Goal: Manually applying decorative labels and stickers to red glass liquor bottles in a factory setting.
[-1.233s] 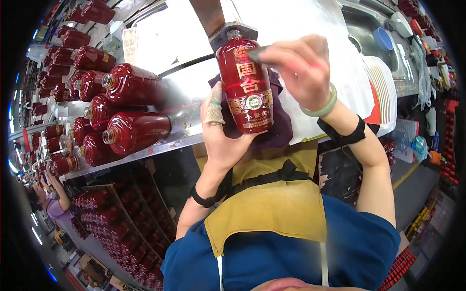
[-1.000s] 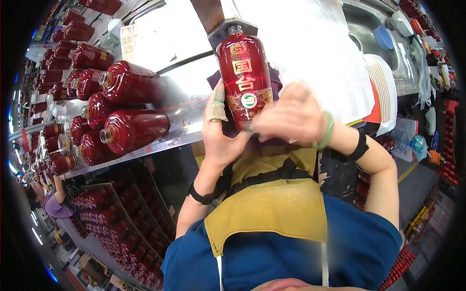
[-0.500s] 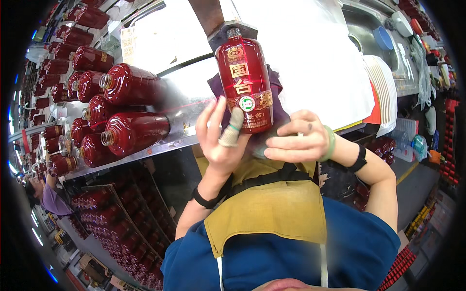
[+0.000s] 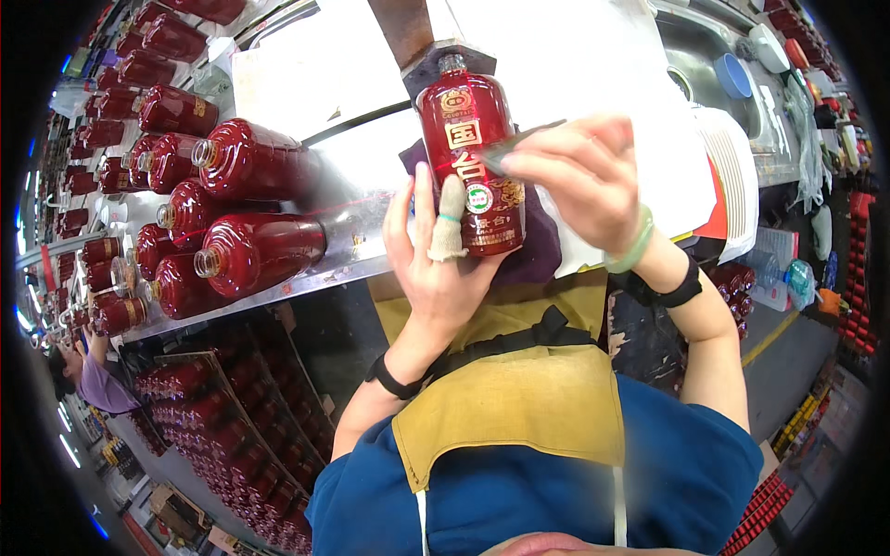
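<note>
A red glass bottle (image 4: 471,153) with gold lettering, a gold band and a round white-green sticker lies on a dark purple cloth (image 4: 545,243). Its uncapped neck points away from me, against a metal bracket (image 4: 443,67). My left hand (image 4: 436,264) grips the bottle's lower left side, and a pale fabric finger cover sits on one of its digits, pressed to the glass. Above the bottle's right side, my right hand (image 4: 584,176) pinches a thin, dark, flat piece (image 4: 519,142). One end of that piece is over the lettering; I cannot tell whether it touches.
Several open red bottles (image 4: 264,250) lie to the left on the metal table (image 4: 348,232). White sheets (image 4: 593,65) cover the middle. A sink (image 4: 695,46) with a blue bowl (image 4: 732,74) is at right, near stacked white trays (image 4: 726,162). Another person (image 4: 104,378) is at far left.
My right hand has risen from beside the bottle's base to over its lettering, bringing the flat piece along. The bottle and my left hand have shifted slightly right.
</note>
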The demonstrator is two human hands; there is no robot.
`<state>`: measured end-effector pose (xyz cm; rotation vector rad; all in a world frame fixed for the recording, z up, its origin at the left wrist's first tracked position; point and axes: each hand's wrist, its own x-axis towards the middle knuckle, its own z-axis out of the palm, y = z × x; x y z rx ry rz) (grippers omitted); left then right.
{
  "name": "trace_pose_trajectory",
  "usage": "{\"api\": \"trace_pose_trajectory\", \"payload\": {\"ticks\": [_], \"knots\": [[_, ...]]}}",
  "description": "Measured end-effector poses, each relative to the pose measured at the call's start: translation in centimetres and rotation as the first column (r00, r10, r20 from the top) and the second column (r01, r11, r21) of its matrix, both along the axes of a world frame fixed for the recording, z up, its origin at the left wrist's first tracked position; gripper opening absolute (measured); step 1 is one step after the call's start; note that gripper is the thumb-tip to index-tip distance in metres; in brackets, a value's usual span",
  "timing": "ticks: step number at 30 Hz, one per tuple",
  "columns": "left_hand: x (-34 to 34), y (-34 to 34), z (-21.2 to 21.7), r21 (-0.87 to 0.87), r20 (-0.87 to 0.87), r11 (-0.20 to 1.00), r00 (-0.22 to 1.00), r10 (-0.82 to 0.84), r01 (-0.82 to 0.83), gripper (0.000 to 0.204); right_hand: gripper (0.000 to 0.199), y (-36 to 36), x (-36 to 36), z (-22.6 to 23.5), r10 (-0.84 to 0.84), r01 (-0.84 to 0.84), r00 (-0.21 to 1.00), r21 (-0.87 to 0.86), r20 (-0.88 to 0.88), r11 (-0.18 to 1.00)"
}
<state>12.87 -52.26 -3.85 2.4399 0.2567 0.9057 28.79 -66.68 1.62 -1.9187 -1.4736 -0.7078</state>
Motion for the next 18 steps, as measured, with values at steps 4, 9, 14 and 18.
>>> {"api": "trace_pose_trajectory", "payload": {"ticks": [4, 9, 14, 18], "knots": [[1.0, 1.1, -1.2, -0.065, 0.051, 0.994, 0.995, -0.086, 0.089, 0.09, 0.025, -0.7, -3.6, -0.2, 0.384, -0.392, 0.919, -0.098, -0.088, 0.915], [-0.3, 2.0, -1.1, -0.396, -0.089, 0.905, 0.975, -0.204, 0.153, 0.092, 0.025, 1.3, 1.0, -0.7, 0.012, -0.003, 0.981, 0.048, -0.191, 0.999], [0.9, 1.2, -0.7, -0.278, 0.073, 0.948, 0.987, -0.141, 0.156, 0.087, 0.023, -0.4, -4.0, -0.8, 0.409, -0.413, 0.91, -0.074, -0.066, 0.908], [0.3, 1.7, -0.7, -0.242, 0.054, 0.952, 0.982, -0.178, 0.186, 0.09, 0.027, 1.4, 0.7, -1.0, -0.013, 0.029, 0.994, 0.143, -0.109, 0.989]]}}
